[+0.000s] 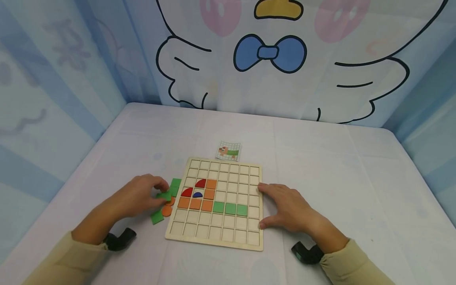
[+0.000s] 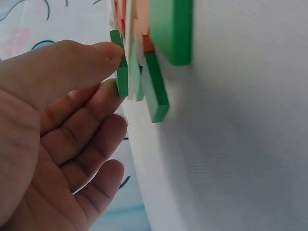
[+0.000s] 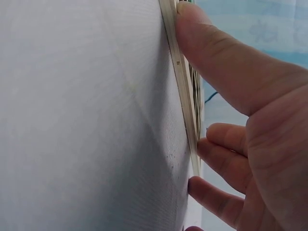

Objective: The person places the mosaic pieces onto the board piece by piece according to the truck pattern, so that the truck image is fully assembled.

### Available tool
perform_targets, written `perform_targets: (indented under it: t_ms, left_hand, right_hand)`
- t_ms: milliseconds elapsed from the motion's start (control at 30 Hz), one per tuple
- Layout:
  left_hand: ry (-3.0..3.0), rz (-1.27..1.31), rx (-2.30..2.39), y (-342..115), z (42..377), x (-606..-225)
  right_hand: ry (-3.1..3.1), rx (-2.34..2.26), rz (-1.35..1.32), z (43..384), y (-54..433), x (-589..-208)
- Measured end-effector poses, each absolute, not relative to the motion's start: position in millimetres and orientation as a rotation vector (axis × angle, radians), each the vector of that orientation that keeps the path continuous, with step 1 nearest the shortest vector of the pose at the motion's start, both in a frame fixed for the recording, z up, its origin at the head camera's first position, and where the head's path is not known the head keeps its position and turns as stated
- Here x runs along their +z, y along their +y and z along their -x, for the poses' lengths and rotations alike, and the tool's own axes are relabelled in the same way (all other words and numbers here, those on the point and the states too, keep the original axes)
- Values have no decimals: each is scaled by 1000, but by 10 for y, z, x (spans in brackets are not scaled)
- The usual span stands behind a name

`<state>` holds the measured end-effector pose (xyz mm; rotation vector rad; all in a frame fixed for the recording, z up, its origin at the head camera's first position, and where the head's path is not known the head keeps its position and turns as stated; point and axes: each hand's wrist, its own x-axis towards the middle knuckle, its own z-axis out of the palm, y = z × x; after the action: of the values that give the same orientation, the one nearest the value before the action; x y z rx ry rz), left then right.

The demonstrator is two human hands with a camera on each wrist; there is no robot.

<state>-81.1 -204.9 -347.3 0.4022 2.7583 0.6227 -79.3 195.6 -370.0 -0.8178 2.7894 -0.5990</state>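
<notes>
My left hand (image 1: pixel 142 197) pinches a green square tile (image 2: pixel 121 62) between thumb and fingers, just left of the wooden grid board (image 1: pixel 199 230). Around that hand lie more green tiles (image 1: pixel 157 217) and orange round tiles (image 1: pixel 166 210). My right hand (image 1: pixel 290 208) rests its thumb and fingertips, spread apart, against the board's right edge. Set in the grid are red quarter-round pieces (image 1: pixel 187 192), a blue half-round piece (image 1: pixel 197 194), several orange squares (image 1: pixel 207 205) and a row of three green squares (image 1: pixel 230 208).
A small picture card (image 1: pixel 228 151) with a gridded coloured pattern lies behind the board's far edge. White cloth covers the table (image 1: pixel 320 158). A printed curtain (image 1: pixel 270 91) stands along the back, and black wrist devices (image 1: pixel 121 240) sit at both cuffs.
</notes>
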Motion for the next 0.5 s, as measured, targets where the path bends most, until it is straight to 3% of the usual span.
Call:
perform_targets:
  t_ms: [500]
  left_hand:
    - [2752,-486,641,-1777,946,-3345]
  right_hand:
    - [2794,-592,823,796,1951,-3704]
